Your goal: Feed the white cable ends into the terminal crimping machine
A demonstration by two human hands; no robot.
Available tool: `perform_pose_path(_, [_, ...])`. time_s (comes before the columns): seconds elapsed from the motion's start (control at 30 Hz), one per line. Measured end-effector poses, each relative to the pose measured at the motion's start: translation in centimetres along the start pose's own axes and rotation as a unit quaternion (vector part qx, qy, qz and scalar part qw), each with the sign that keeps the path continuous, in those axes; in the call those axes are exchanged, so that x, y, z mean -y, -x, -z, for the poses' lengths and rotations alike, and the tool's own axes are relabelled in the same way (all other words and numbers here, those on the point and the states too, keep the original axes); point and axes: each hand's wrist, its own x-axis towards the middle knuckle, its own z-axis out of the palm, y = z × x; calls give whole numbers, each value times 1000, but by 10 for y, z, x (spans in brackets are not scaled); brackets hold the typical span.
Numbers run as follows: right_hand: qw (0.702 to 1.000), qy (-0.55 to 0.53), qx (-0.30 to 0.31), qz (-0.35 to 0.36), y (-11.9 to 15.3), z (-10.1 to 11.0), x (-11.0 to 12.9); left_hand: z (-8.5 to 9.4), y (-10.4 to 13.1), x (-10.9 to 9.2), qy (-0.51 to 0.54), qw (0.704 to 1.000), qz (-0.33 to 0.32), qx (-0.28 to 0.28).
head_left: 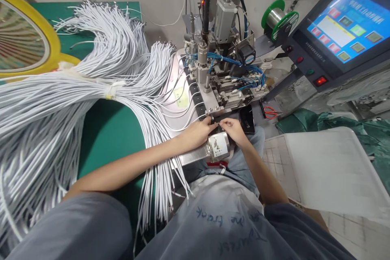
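Note:
My left hand (196,133) is at the front of a metal machine (217,77) with blue air tubes, its fingers closed and pointing right. Facing it, my right hand (234,129) pinches with thumb and forefinger. The fingertips of both hands nearly meet, and what is between them is too small to make out. Just below them sits a metal can (221,146) with a white label. White cables (124,93) come in a tied bundle from the left. Several single cables arc into a black strip (195,93) along the machine, and loose ends hang under my left forearm.
Further cable bundles (122,44) lie on the green mat (112,130). A yellow-framed round object (56,28) stands at left. On the right are a wire spool (277,16), a touch screen (350,24), orange-handled scissors (270,112), a black phone-like object (247,120) and a white bin (329,166).

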Motion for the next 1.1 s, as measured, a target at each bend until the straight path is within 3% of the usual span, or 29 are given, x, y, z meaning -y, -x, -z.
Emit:
perform_pose_path(0.3, [1000,-7,-5,-23,-1,0,1,-1,2,0,-82,995,-47,31])
perform_pose_path(0.5, [998,-10,66,-14,-4,-2,-2,-2,0,-5,-153,985,-77,4])
perform_pose_path(0.77, [997,-7,72,33,-6,-6,-16,21,9,-4,-102,994,-17,39])
perform_pose_path(0.9, [998,3,59,36,-5,-4,-16,21,11,-5,-102,994,-11,23])
perform_pose_path(1.1, [998,30,35,43,-4,-9,-14,22,9,-9,-110,993,-7,42])
